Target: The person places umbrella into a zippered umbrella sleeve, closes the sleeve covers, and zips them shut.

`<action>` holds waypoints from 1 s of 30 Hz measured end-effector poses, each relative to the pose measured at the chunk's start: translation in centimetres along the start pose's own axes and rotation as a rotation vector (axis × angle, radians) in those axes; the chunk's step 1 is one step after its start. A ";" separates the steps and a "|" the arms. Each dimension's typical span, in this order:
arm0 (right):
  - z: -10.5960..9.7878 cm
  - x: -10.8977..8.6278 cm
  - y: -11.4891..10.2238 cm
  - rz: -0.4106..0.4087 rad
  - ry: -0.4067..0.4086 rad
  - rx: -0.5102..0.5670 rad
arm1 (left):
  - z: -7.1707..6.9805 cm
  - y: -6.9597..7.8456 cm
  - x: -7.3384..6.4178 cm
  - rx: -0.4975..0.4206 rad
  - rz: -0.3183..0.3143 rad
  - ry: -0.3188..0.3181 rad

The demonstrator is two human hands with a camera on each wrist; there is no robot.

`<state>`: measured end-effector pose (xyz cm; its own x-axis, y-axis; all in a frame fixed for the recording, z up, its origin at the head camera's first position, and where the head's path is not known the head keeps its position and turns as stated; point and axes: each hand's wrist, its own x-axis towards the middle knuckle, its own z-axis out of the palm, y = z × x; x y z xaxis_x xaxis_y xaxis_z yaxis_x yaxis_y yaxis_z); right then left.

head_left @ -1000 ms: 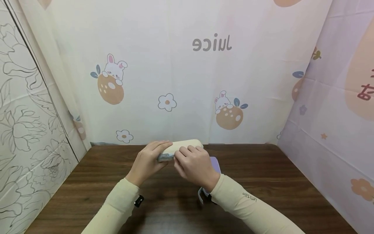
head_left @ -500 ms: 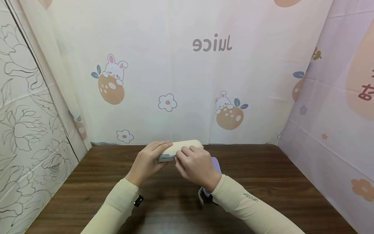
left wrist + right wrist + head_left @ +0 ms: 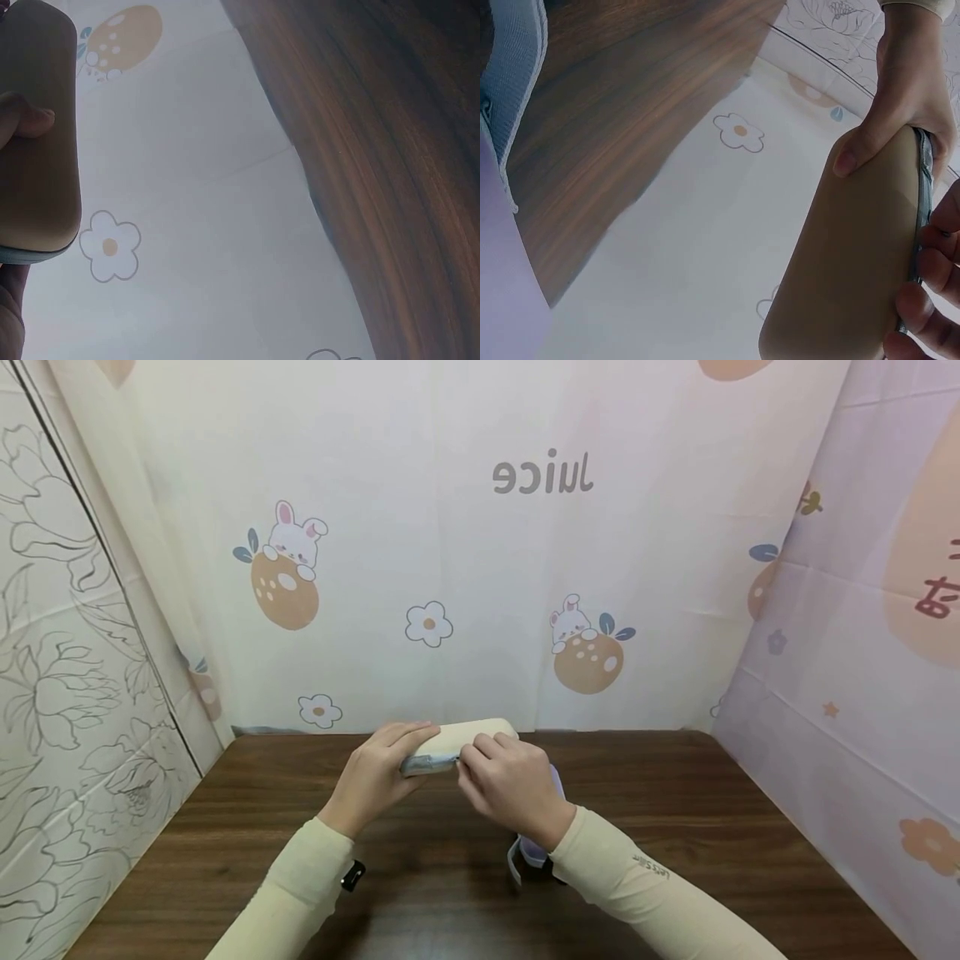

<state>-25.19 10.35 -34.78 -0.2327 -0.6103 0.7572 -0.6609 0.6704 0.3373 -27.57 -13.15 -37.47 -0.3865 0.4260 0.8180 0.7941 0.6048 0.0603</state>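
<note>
A cream zippered case (image 3: 468, 735) with rounded corners is held up above the far part of the table. My left hand (image 3: 371, 777) grips its left end, thumb below and fingers on top. Along the near edge of the case runs a grey-blue zipper (image 3: 431, 764). There my right hand (image 3: 513, 781) has its fingers curled and pinches at the zipper pull, which the fingertips mostly hide. The right wrist view shows the left hand's thumb (image 3: 847, 161) on the broad cream side and the right fingers (image 3: 915, 304) bunched at the zipper edge.
Under the right wrist a lilac object (image 3: 557, 779) with a grey strap (image 3: 514, 864) is on the dark wooden table (image 3: 420, 877), partly hidden by that arm. A printed white curtain (image 3: 480, 568) hangs right behind the table's far edge, with further printed sheets at both sides.
My right hand has slid a little to the right along the case's edge, and a longer stretch of grey-blue zipper shows. The left hand stays nearly still.
</note>
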 end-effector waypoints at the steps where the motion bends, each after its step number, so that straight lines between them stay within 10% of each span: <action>1: 0.0 0.0 0.0 0.003 -0.001 0.003 | 0.0 0.0 0.0 0.001 0.001 -0.001; 30: -0.7 -1.4 2.1 0.103 -0.004 0.070 | -0.9 -0.1 0.1 -0.008 -0.051 -0.036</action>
<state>-25.71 12.92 -34.77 -0.3047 -0.5410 0.7839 -0.6811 0.6990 0.2177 -27.28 -13.83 -36.86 -0.4432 0.4192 0.7924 0.7766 0.6211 0.1058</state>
